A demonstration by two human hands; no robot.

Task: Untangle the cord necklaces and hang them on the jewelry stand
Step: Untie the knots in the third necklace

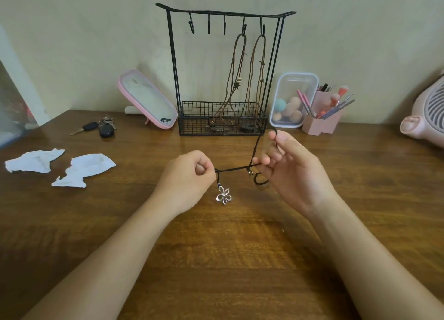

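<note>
Matt black wire stand (225, 67); grained, perhaps varnished wooden table (216, 247); crumpled paper tissues (84, 169).

Above the worktop (216, 259), the left hand (189, 178) pinches a black cord necklace (234, 169) beside its flower pendant (224, 195), the right hand (286, 161) holds the cord's loop; two brown necklaces (240, 79) hang on the jewelry stand (223, 67)

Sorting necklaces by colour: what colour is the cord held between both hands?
The cord is black, clearest in the head view.
</note>
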